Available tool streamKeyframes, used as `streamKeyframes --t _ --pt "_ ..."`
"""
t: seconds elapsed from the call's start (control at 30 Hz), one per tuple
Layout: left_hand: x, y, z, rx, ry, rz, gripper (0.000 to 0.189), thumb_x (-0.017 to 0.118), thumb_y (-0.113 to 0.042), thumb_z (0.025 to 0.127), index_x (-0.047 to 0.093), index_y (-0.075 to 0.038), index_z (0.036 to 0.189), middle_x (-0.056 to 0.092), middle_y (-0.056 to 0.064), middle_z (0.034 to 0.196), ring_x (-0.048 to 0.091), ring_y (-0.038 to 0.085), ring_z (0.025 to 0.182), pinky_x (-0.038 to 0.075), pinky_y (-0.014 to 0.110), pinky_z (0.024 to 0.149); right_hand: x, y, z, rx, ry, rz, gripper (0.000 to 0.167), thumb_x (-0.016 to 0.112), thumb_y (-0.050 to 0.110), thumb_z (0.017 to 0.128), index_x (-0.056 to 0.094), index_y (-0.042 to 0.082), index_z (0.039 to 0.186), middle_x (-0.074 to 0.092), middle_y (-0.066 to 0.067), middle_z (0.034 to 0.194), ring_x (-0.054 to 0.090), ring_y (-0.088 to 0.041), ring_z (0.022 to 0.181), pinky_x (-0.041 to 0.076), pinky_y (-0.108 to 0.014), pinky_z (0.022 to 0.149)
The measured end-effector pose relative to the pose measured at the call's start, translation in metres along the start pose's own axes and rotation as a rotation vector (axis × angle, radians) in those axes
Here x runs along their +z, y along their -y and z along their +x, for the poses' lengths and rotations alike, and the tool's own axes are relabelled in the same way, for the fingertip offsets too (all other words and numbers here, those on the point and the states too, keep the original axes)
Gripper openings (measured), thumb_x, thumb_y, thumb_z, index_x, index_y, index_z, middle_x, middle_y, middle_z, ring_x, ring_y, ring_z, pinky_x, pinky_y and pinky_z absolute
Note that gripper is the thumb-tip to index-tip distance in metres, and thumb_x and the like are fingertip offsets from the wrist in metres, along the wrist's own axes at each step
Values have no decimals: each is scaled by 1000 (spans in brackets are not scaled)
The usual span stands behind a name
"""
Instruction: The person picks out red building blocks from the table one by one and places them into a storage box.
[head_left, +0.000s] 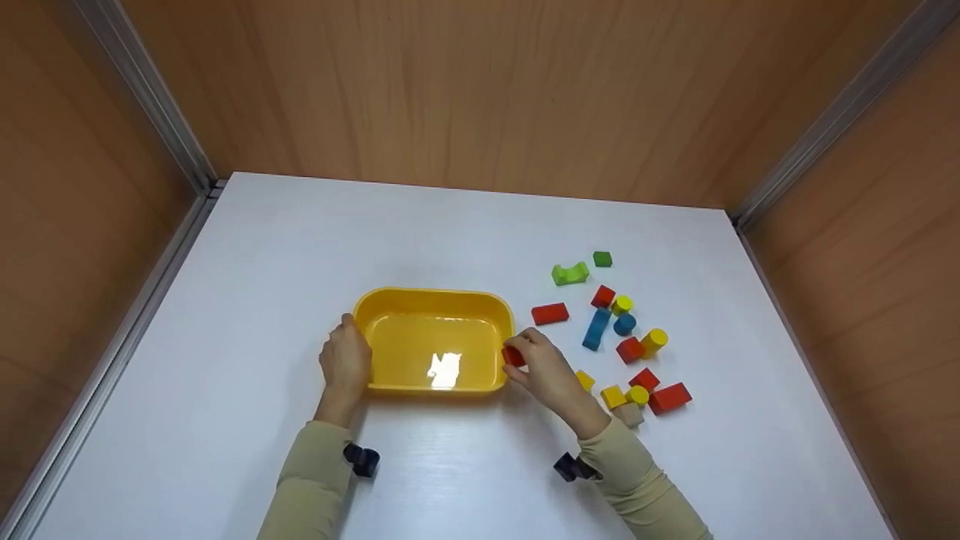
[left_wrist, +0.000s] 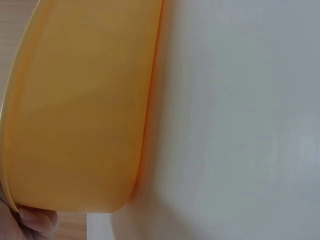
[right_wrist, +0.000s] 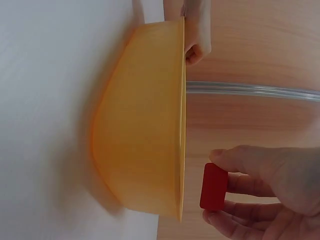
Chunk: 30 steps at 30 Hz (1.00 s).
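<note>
A yellow plastic basin point(head_left: 431, 300) stands on the white table, its inside showing no blocks. My left hand point(head_left: 346, 358) grips its left rim; in the left wrist view, fingertips point(left_wrist: 40, 220) curl at the lower corner of the basin point(left_wrist: 85, 125). Between thumb and fingers my right hand point(head_left: 551, 376) pinches a red block point(head_left: 513, 355) at the basin's right rim. From the right wrist view, the red block point(right_wrist: 214, 186) is held level with or above the rim, apart from the basin wall point(right_wrist: 140, 125).
Right of the basin lie scattered blocks: a red block point(head_left: 550, 313), a light green arch point(head_left: 570, 274), a green block point(head_left: 602, 259), a blue block point(head_left: 596, 328), a yellow cylinder point(head_left: 655, 341) and a large red block point(head_left: 670, 398). Wooden panels point(head_left: 450, 90) enclose the table.
</note>
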<state>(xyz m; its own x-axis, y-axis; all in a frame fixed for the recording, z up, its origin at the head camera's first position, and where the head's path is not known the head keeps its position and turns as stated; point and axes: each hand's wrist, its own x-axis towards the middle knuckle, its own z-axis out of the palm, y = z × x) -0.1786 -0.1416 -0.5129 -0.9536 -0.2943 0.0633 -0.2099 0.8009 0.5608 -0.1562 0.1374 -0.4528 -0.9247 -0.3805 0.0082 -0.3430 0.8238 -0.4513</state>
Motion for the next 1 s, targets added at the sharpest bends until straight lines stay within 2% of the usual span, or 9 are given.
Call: streamKeyframes --t 0.13,0.37,0.67,1.0 --pt "-1 -1 0 12 -1 8 18 40 2 90 45 11 105 58 27 84 60 38 71 48 44 56 4 6 7 -43 11 -14 35 67 15 78 57 3 109 51 -9 105 53 -18 91 46 -27 80" --pt "-2 -2 -1 -13 20 3 20 40 2 90 45 11 107 58 27 87 60 38 74 48 45 58 15 17 17 -72 44 0 34 68 15 77 58 4 108 51 -10 106 52 -20 92 46 -28 81" --pt "-1 -1 0 -19 18 13 22 41 2 90 44 10 109 58 27 90 60 39 76 48 46 60 35 22 30 -163 49 -83 30 70 18 76 61 2 100 52 -9 92 52 -18 78 47 -25 72" --pt "0 0 -1 -3 -3 -2 20 42 2 89 46 10 107 58 25 85 60 35 72 48 42 57 55 19 43 -223 91 -74 15 68 11 73 65 2 86 50 -5 76 48 -16 67 42 -23 60"
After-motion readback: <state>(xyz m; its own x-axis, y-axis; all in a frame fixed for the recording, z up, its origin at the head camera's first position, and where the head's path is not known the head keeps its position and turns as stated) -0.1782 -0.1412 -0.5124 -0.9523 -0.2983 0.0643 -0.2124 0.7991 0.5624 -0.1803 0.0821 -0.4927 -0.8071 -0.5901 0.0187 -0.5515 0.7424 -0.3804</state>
